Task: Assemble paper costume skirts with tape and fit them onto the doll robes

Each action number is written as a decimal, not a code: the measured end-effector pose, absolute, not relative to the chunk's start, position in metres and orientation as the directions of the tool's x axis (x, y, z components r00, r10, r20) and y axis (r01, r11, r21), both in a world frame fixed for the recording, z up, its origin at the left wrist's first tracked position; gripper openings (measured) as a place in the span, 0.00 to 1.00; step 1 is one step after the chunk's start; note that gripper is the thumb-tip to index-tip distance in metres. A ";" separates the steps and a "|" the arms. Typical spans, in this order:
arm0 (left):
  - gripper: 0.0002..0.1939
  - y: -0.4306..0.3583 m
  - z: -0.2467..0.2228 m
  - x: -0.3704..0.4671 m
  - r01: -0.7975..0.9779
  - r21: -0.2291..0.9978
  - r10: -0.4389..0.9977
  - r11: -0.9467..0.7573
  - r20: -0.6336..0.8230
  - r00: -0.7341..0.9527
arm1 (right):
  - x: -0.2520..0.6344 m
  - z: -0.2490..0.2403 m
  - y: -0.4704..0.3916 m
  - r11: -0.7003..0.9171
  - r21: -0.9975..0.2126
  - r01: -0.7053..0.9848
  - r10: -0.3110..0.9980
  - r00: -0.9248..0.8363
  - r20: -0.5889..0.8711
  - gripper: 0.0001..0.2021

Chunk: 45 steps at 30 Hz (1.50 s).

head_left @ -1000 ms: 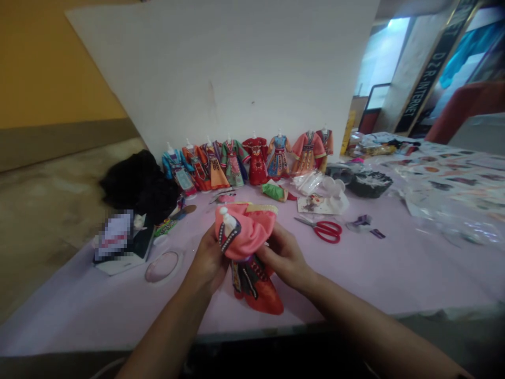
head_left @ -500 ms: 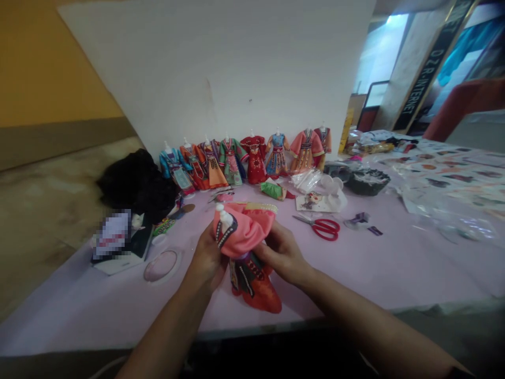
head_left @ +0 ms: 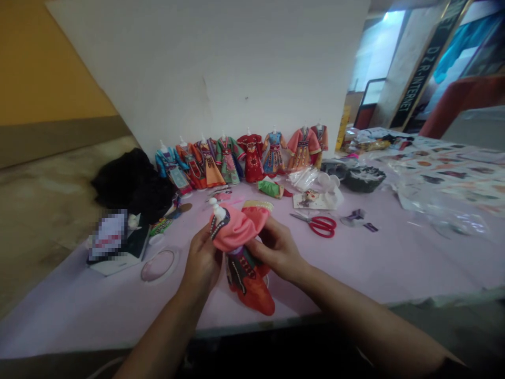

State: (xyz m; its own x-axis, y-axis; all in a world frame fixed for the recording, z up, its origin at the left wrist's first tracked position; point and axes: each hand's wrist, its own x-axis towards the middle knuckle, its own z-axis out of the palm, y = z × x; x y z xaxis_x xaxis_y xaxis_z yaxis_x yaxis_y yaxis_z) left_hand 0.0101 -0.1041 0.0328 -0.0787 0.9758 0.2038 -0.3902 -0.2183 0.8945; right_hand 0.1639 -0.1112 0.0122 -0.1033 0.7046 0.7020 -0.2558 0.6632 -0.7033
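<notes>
A headless doll in a pink and red dress (head_left: 239,231) is held tilted above the near part of the table. Its white neck points up and to the left, and the red skirt hangs toward the table's front edge. My left hand (head_left: 203,258) grips the doll from the left side, with its fingertips hidden behind the cloth. From the right, my right hand (head_left: 278,250) pinches the pink sleeve and waist between thumb and fingers. Red-handled scissors (head_left: 322,226) lie to the right of my right hand.
Several dressed doll bodies (head_left: 252,158) stand along the white board. A black cloth heap (head_left: 130,181), a white ring (head_left: 160,266) and a notebook (head_left: 118,266) lie left. Toward the right are a dark bowl (head_left: 363,180), a green packet (head_left: 272,188) and clear plastic bags (head_left: 445,210).
The whole view has shifted slightly, moving the background a little left in the picture. Both hands keep their hold on the doll, which tilts about the same.
</notes>
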 end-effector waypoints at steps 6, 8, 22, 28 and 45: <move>0.11 -0.105 0.037 -0.005 -0.324 0.927 0.967 -0.189 0.233 0.103 | 0.167 0.011 -0.109 0.669 -0.702 -0.243 0.706 -0.086 0.703 0.08; 0.15 -0.111 0.041 -0.008 -0.272 0.942 0.952 -0.198 0.251 0.177 | 0.167 0.010 -0.109 0.671 -0.704 -0.233 0.708 -0.081 0.702 0.08; 0.18 -0.132 0.046 0.007 -0.147 0.963 0.973 -0.225 0.231 0.023 | 0.166 0.023 -0.122 0.770 -0.638 -0.014 0.637 -0.057 0.769 0.05; 0.15 -0.133 0.046 0.003 -0.152 0.972 0.981 -0.181 0.189 0.042 | 0.181 0.026 -0.117 0.757 -0.650 -0.066 0.625 -0.221 0.749 0.12; 0.14 -0.132 0.043 0.002 -0.113 0.978 0.983 -0.178 0.180 0.015 | 0.203 0.066 -0.116 0.808 -0.589 -0.013 0.577 -0.179 0.797 0.06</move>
